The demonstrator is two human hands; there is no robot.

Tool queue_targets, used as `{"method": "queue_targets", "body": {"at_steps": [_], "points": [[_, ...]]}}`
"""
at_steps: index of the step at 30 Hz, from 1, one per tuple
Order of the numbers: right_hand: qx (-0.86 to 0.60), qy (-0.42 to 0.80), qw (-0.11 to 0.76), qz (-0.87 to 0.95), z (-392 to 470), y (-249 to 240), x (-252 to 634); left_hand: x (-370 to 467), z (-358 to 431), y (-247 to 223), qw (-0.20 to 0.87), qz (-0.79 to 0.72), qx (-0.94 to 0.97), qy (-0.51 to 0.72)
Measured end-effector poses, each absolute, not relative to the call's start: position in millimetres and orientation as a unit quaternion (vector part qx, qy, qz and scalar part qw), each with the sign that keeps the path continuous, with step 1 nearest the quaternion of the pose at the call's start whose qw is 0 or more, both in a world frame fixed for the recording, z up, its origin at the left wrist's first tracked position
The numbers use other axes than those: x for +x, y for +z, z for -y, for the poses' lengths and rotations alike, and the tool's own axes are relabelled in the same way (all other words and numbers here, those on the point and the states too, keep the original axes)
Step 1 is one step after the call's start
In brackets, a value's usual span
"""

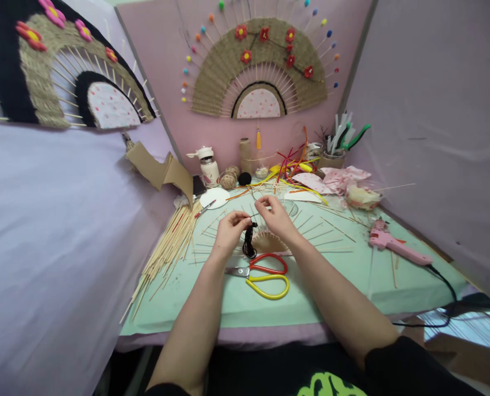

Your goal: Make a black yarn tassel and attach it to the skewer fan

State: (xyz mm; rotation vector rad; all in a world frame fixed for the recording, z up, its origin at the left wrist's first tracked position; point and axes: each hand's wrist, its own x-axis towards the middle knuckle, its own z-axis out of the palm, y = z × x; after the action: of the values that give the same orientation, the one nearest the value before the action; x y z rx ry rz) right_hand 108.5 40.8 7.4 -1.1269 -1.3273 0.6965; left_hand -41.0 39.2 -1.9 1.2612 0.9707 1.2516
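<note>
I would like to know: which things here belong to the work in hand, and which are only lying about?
Likely in the work:
black cord, held by the left hand and right hand
stick fan, below the hands
scissors, lying close by

Seemingly just lying about:
white bottle
pen
twine ball
pink glue gun

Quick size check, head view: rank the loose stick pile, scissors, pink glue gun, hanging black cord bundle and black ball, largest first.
1. Loose stick pile
2. Scissors and pink glue gun: too alike to rank
3. Black cord bundle
4. Black ball
</note>
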Motion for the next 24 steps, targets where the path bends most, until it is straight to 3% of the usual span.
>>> {"method": "queue_targets", "body": {"at_steps": [4,9,17,20,24], "points": [[-0.502,0.162,0.597,0.604,-35.1,9.8,106.6,-41.2,-40.1,-2.3,0.527,-0.412,0.501,0.549],[-0.466,0.216,0.521,0.682,-28.2,11.6,99.1,-40.5,-38.8,-4.4,0.485,-0.423,0.531,0.551],[-0.471,0.356,0.563,0.579,-36.7,7.1,98.6,-39.8,-39.8,-9.8,0.463,-0.409,0.553,0.56],[-0.446,0.417,0.543,0.576,-37.4,5.6,98.1,-39.1,-39.6,-10.5,0.47,-0.411,0.548,0.556],[-0.422,0.431,0.569,0.559,-36.0,5.9,95.4,-39.0,-41.0,-9.3,0.506,-0.393,0.514,0.571]]}}
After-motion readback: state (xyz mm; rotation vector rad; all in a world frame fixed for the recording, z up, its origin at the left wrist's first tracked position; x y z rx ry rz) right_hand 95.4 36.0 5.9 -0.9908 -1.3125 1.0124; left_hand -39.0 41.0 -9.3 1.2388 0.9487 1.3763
